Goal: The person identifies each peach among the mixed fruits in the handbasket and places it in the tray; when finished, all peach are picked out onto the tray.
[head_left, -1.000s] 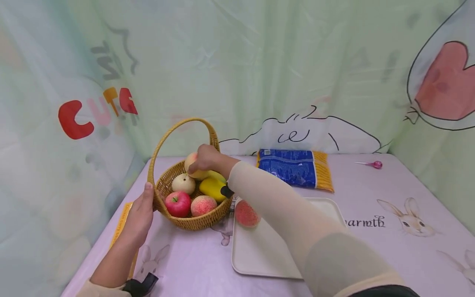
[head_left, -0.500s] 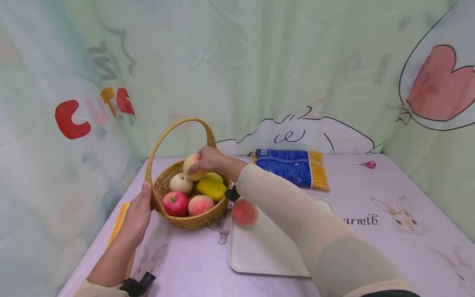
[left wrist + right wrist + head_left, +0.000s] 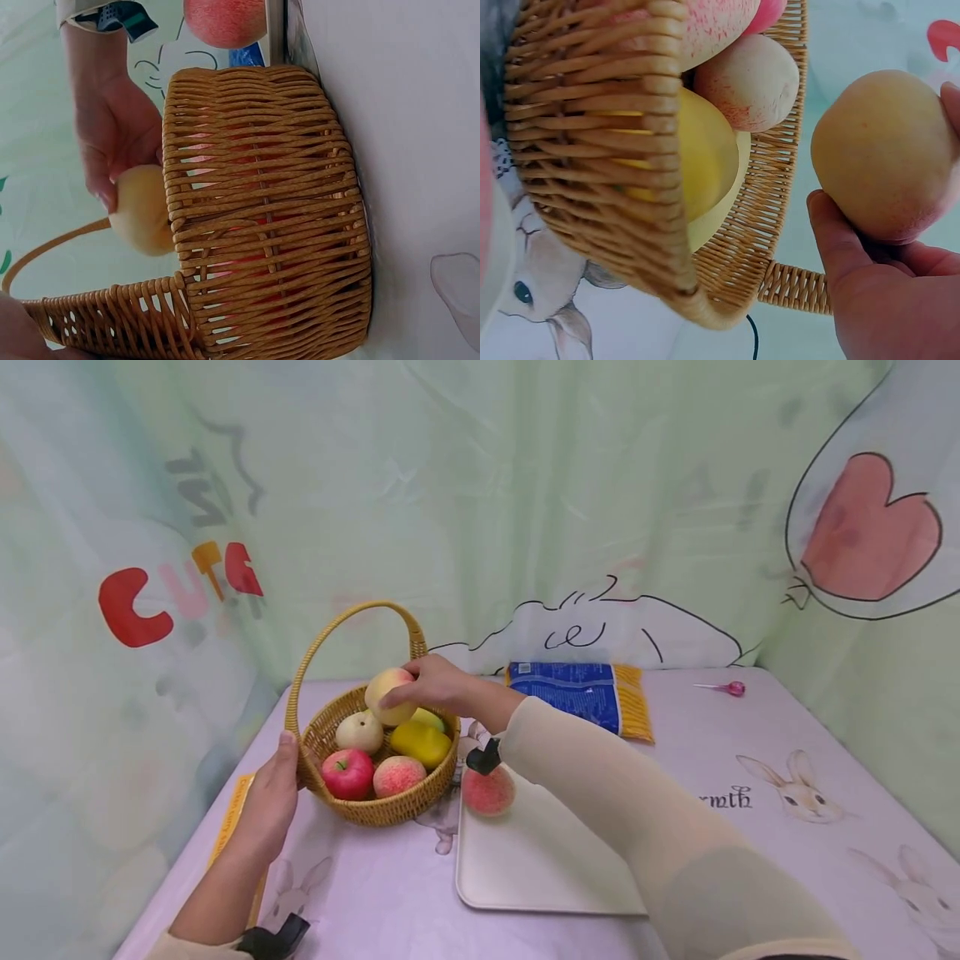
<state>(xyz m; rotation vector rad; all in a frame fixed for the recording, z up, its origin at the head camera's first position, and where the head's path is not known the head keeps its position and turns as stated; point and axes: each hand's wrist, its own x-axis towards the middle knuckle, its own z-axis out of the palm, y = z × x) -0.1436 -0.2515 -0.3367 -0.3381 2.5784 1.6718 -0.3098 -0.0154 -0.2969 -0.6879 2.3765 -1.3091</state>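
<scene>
A round wicker basket (image 3: 393, 812) with a tall arched handle stands at the left of the table. My left hand (image 3: 268, 802) grips its left side at the foot of the handle. Over the back of the basket my right hand (image 3: 444, 685) holds a pale yellow peach (image 3: 384, 692) with a pink blush, thumb and fingers on its sides. In the right wrist view this peach (image 3: 885, 154) is apart from the other fruit. Inside lie a red apple (image 3: 348, 774), a pink peach (image 3: 399, 776), a whitish round fruit (image 3: 359, 732) and a yellow fruit (image 3: 422, 743), with a yellow-green one partly hidden.
Right of the basket lies a cream tray (image 3: 540, 881) bearing another pink peach (image 3: 488, 792). A blue and yellow packet (image 3: 573, 693) is at the back, a pink lollipop (image 3: 731, 688) at the far right. A yellow-orange packet (image 3: 238, 810) lies partly under my left forearm.
My right hand keeps hold of the pale peach and has raised it slightly, its wrist shifting right, so more of the yellow fruit shows. My left hand stays on the basket. The head view has turned slightly.
</scene>
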